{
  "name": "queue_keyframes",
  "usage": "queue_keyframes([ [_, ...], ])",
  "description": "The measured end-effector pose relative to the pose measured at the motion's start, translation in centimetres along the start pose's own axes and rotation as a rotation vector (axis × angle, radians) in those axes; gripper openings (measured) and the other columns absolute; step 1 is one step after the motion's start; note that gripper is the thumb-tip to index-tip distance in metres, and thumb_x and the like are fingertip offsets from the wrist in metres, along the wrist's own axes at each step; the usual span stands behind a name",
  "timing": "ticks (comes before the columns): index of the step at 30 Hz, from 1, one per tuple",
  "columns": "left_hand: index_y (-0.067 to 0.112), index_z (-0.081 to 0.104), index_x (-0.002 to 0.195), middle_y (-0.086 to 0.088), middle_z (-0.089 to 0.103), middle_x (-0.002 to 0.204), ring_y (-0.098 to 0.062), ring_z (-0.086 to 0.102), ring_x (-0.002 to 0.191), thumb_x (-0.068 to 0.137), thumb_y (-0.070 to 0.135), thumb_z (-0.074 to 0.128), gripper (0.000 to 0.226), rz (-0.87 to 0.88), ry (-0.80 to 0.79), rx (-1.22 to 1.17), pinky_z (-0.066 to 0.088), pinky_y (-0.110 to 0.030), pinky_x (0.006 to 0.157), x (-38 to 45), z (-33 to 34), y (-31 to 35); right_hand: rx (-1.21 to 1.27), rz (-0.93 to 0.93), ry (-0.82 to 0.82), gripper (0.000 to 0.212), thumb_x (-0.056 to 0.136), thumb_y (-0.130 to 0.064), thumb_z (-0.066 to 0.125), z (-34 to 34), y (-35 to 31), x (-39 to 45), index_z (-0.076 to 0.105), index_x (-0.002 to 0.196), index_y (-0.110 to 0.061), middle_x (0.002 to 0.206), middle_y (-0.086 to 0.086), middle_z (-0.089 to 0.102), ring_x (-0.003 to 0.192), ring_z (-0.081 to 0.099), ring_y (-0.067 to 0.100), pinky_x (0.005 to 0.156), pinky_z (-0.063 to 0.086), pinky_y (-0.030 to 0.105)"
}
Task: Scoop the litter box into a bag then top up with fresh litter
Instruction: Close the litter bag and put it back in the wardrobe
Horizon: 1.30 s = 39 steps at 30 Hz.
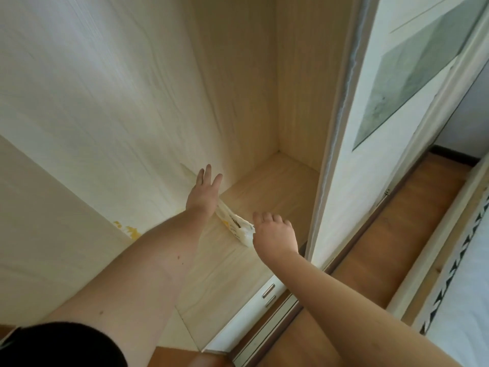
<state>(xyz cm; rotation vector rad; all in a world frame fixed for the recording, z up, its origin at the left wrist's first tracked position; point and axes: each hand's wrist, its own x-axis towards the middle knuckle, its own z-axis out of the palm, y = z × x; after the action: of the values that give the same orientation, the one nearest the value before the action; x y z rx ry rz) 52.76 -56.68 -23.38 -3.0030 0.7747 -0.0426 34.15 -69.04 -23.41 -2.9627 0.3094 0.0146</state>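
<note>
Both arms reach into an open wardrobe (264,75). The bag (235,225), white with yellow print, lies on the wardrobe floor (277,186) against the left side panel (105,102). Left hand (203,192): fingers straight and spread, palm down, over the bag's far end. Right hand (275,234): fingers curled, grip pinching the bag's near corner. The sliding door (370,154) stands just beside the right hand.

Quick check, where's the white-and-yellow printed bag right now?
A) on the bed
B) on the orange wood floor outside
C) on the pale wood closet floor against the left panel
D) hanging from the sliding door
C: the white-and-yellow printed bag lies on the pale wood closet floor, with the right hand gripping its near end and the left hand open beside it.
</note>
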Motion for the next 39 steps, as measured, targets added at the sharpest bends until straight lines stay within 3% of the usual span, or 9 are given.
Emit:
queue_keyframes([
  [5,0.019,0.027,0.147,-0.011,0.016,0.160,-0.026,0.011,0.149,0.086,-0.007,0.043,0.068,0.119,-0.030,0.089,0.031,-0.040,0.110,-3.6,-1.5,1.8,-0.079,-0.009,0.083,0.042,0.087,-0.010,0.049,-2.6,1.2,-4.5,0.042,0.129,-0.013,0.118,0.007,0.052,0.105,0.049,0.027,0.085,0.038,0.035],
  [9,0.019,0.039,0.140,-0.008,0.043,0.142,-0.027,0.034,0.135,0.090,0.020,0.052,0.052,0.181,-0.066,0.167,0.037,-0.045,0.102,-7.5,-2.3,4.2,-0.081,0.030,0.164,0.037,0.087,-0.015,0.048,-4.5,2.4,-8.9,0.052,0.123,-0.015,0.111,0.005,0.058,0.099,0.055,0.027,0.080,0.042,0.035],
  [12,0.022,0.045,0.135,-0.005,0.052,0.133,-0.026,0.044,0.127,0.089,0.028,0.051,0.046,0.236,-0.053,0.123,0.038,-0.045,0.100,-11.4,-3.6,7.6,-0.085,0.066,0.200,0.036,0.089,-0.019,0.047,-5.7,4.6,-13.5,0.051,0.124,-0.017,0.111,0.004,0.059,0.100,0.056,0.028,0.082,0.043,0.036],
  [17,0.023,0.041,0.143,0.000,0.043,0.146,-0.023,0.035,0.137,0.095,0.038,0.044,0.050,0.317,-0.035,0.014,0.032,-0.046,0.108,-19.5,-6.8,13.6,-0.140,0.153,0.181,0.045,0.094,-0.033,0.046,-7.4,8.2,-21.7,0.041,0.136,-0.018,0.130,0.004,0.051,0.118,0.049,0.027,0.096,0.040,0.038],
  [20,0.023,0.035,0.148,0.000,0.034,0.154,-0.021,0.028,0.143,0.098,0.042,0.039,0.053,0.342,-0.045,-0.011,0.027,-0.046,0.110,-24.4,-8.6,15.8,-0.148,0.195,0.215,0.048,0.095,-0.041,0.045,-8.2,9.0,-25.9,0.040,0.138,-0.019,0.133,0.002,0.050,0.120,0.048,0.025,0.099,0.039,0.037],
  [24,0.023,0.038,0.147,0.002,0.037,0.152,-0.019,0.030,0.142,0.099,0.044,0.037,0.052,0.441,0.039,-0.062,0.025,-0.044,0.112,-29.9,-10.9,17.5,-0.136,0.287,0.260,0.050,0.094,-0.050,0.043,-9.1,9.0,-30.7,0.045,0.135,-0.021,0.134,0.001,0.053,0.122,0.050,0.023,0.100,0.040,0.039],
  [30,0.026,0.034,0.149,0.004,0.032,0.156,-0.014,0.024,0.145,0.101,0.036,0.032,0.049,0.632,0.070,-0.142,0.021,-0.045,0.117,-34.4,-13.8,19.0,-0.173,0.426,0.293,0.045,0.095,-0.040,0.044,-10.4,7.4,-36.7,0.048,0.135,-0.021,0.139,0.003,0.051,0.127,0.047,0.024,0.104,0.036,0.040],
  [39,0.027,0.035,0.148,0.004,0.035,0.155,-0.014,0.027,0.144,0.101,0.046,0.022,0.052,0.867,0.093,-0.140,0.024,-0.046,0.117,-37.8,-14.0,18.6,-0.178,0.709,0.288,0.048,0.098,-0.045,0.035,-10.2,0.5,-42.6,0.043,0.140,-0.024,0.144,0.002,0.046,0.133,0.041,0.022,0.109,0.030,0.039],
])
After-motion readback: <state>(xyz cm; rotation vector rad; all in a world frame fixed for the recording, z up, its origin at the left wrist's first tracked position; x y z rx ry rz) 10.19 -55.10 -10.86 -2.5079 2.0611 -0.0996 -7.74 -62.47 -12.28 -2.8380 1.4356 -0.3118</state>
